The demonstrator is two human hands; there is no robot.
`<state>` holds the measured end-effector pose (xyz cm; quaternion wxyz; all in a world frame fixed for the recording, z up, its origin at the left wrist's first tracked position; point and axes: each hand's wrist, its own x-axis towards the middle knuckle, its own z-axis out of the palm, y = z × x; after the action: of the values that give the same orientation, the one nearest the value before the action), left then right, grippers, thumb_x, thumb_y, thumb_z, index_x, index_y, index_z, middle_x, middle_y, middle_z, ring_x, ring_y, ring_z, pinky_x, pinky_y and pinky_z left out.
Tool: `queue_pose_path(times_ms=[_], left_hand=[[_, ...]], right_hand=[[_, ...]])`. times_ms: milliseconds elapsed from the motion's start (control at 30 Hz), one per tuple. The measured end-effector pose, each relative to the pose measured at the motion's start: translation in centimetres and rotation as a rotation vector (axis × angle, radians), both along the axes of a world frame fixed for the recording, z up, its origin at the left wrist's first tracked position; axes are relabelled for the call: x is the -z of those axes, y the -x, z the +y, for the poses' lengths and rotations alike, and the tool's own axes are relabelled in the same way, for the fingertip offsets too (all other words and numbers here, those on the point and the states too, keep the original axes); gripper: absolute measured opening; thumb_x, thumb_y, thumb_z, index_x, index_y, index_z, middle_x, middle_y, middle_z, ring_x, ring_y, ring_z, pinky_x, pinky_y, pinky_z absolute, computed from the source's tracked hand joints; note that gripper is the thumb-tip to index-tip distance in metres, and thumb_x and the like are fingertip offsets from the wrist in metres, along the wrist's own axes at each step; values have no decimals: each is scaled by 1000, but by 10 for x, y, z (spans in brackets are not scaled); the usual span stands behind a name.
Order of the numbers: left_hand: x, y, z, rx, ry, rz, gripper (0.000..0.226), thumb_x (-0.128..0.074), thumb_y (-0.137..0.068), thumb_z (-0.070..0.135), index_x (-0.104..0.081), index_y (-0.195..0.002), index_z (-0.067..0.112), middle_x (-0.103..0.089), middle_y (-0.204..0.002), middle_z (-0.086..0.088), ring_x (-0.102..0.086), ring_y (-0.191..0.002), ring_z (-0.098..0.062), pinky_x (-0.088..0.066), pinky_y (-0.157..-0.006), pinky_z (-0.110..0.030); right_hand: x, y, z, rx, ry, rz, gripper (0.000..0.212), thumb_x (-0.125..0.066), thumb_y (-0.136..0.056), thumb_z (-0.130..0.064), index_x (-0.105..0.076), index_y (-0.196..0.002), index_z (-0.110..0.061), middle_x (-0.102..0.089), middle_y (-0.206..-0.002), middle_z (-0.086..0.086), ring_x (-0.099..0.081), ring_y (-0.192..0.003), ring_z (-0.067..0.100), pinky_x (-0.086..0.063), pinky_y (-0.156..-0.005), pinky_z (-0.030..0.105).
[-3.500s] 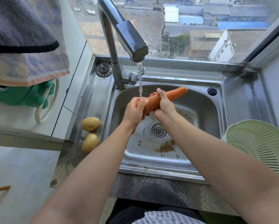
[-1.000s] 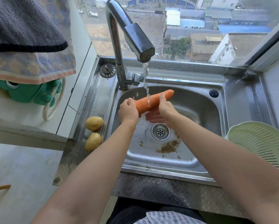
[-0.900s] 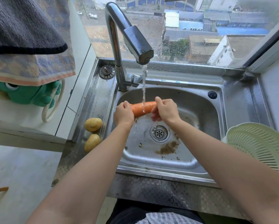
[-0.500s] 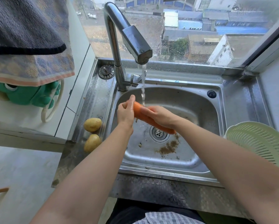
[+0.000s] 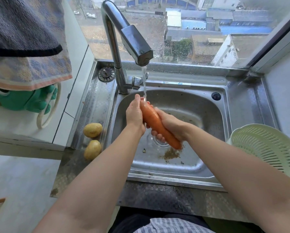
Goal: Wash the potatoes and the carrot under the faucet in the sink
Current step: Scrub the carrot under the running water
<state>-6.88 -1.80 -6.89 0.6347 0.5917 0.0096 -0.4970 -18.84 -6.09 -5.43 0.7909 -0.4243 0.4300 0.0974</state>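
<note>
Two potatoes (image 5: 92, 130) lie beside sink (image 5: 174, 179); left hand (image 5: 134, 115) and right hand (image 5: 170, 122) grip the carrot (image 5: 153, 121).

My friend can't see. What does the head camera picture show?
The left hand and right hand hold a carrot under water from the faucet, over a steel sink. Two potatoes lie on the sink's left ledge; a green colander sits at right.

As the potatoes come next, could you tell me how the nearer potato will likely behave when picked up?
The nearer potato is smooth and oval, so a nudge would probably roll it on the steel ledge. It looks solid, likely stiff and heavy for its size. Its skin appears dry, so probably not slippery.
</note>
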Motion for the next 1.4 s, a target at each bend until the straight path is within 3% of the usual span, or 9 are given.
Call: queue_pose_path(times_ms=[100,300,500,633,767,933,1067,1200,1400], left_hand=[[4,8,-6,39,-47,-245,21,-55,-96,40,-49,-101,20,-57,-94,-4,-57,-86,-20,-52,-75,-41],[-1,2,-2,-77,-145,-198,31,-35,-102,35,-55,-86,17,-55,-78,-2,-55,-67,-17,-45,-44,-22],[0,8,1,36,-145,-368,17,-63,-90,26,-54,-100,16,-58,-97,-3,-56,-87,-17,-47,-72,-28],[-2,4,0,-59,-178,-210,25,-49,-95,36,-60,-87,16,-60,-84,-2,-58,-82,-20,-49,-73,-34],[3,11,6,188,-101,-256,26,-49,-98,40,-49,-108,15,-56,-98,-6,-57,-92,-21,-50,-88,-42],[-2,6,-2,-66,-186,-216,30,-40,-98,30,-62,-84,15,-64,-95,-12,-60,-87,-24,-49,-75,-35],[-3,11,7,113,1,-189,14,-56,-95,32,-58,-98,18,-62,-96,-9,-60,-83,-23,-51,-56,-31],[-6,9,-1,-126,-185,-158,24,-53,-93,26,-62,-73,18,-65,-82,-9,-61,-74,-23,-51,-62,-31],[-2,3,4,133,99,13,22,-42,-102,22,-62,-102,14,-65,-100,-7,-60,-96,-24,-50,-76,-38]], right_hand=[[7,-8,5,71,223,37,73,-17,-97,-64,-59,-91,-5,-58,-65,10,-52,-45,15,-46,-44,26],[5,-5,2,-30,242,44,70,-19,-96,-65,-58,-97,-7,-58,-64,8,-51,-45,15,-44,-42,24],[13,-6,3,9,340,40,72,-21,-96,-65,-58,-99,-3,-59,-63,10,-53,-43,15,-44,-43,25],[14,-3,3,-25,359,30,72,-21,-97,-63,-57,-101,-1,-58,-63,10,-52,-44,16,-44,-43,26],[15,4,-2,9,370,37,72,-19,-98,-63,-59,-100,-2,-57,-65,12,-52,-43,16,-45,-44,27],[16,4,4,-28,389,27,73,-21,-96,-65,-57,-99,-2,-59,-62,10,-52,-43,17,-45,-45,27],[12,7,-2,-15,265,42,73,-17,-96,-65,-57,-97,-5,-58,-58,6,-51,-43,16,-43,-43,25],[12,7,1,-83,262,27,72,-19,-96,-66,-56,-98,-5,-59,-60,7,-52,-46,16,-46,-46,27],[11,15,-8,8,20,-1,68,-18,-97,-65,-55,-94,-8,-56,-57,6,-49,-42,14,-44,-40,22]])
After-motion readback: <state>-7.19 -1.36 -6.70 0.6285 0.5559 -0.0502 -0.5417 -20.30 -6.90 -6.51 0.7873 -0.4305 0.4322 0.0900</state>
